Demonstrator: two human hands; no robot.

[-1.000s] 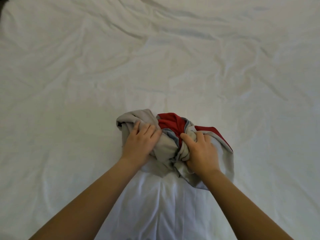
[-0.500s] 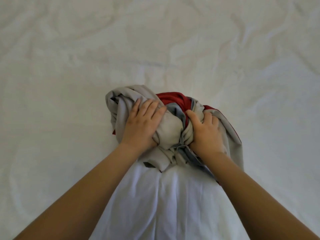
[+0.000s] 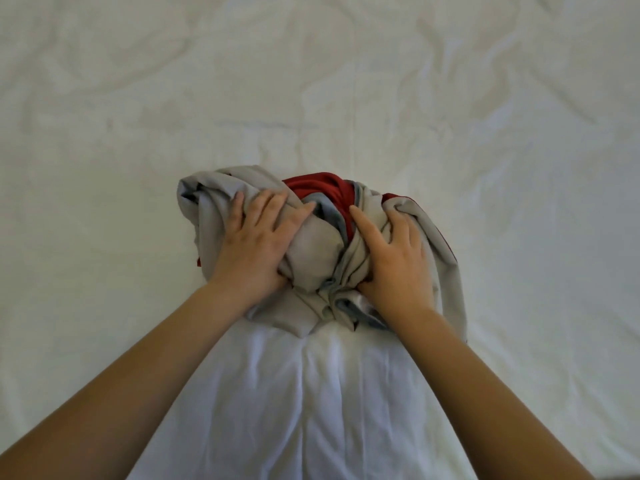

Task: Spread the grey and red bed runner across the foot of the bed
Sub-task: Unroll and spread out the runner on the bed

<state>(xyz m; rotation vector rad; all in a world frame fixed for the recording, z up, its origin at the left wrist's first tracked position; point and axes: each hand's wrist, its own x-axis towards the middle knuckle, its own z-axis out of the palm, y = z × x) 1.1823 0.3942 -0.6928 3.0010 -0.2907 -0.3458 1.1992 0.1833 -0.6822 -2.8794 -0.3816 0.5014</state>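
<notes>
A creased white sheet (image 3: 346, 81) fills the view and lies under the bed runner (image 3: 311, 251) on every side. The runner is not spread. It sits bunched in one rounded heap on the sheet, mostly grey, with a red panel (image 3: 322, 185) showing at its far side and a thin red edge down its right flank. On the near side of the runner a brighter stretch of the sheet runs back toward the person, pulled into long folds.

Two bare forearms come in from that near side. The left forearm (image 3: 138, 375) meets the runner's left half, the right forearm (image 3: 485, 393) its right half.

The hands are apart, with a hump of grey cloth between them. The left hand (image 3: 254, 247) lies on top of the runner's left part, its fingers (image 3: 266, 209) spread over the grey cloth and its thumb sunk into a fold, gripping the hump. The right hand (image 3: 398, 265) grips the gathered folds at the runner's middle and right. Its index finger (image 3: 363, 223) points toward the red panel, and the other fingers curl into the cloth. The runner's grey edge drapes past the outer side of the right wrist.
</notes>
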